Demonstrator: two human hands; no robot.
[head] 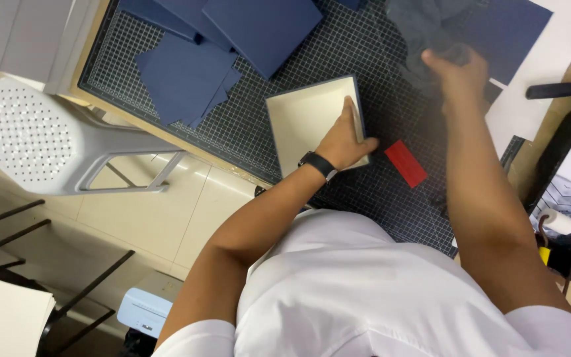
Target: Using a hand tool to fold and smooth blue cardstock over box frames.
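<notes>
From the head camera, your left hand (346, 140) lay flat inside the shallow open box (312, 122), palm down and fingers together along its right-hand wall, pressing rather than pinching; a dark wristband (318, 164) sat just behind it. The box rested on the gridded cutting mat (246, 125) that covered the bench, its cream inside facing up and its outer walls showing a dark blue edge.

Your right hand (456, 73) was up and away from the left one, its grip closed around a bunched dark cloth (424, 30). Beyond that cloth lay a large dark blue sheet (507, 33). Between your two hands, near the box's right-hand corner, a small red card (405, 163) lay flat on the mat, touched by neither hand.

To the far side of your left hand, a loose stack of dark blue cut sheets (190, 76) was spread over the mat, well apart from the box. Beside the bench stood a white perforated stool (28, 135).

As to progress, I judged the box already formed and its outside at least partly wrapped in blue, since the rim showed that colour. With the cloth in hand and the left palm bearing on the wall, the pressing or wiping of that side looked unfinished, and the pile of blue pieces suggested more covering was left.
</notes>
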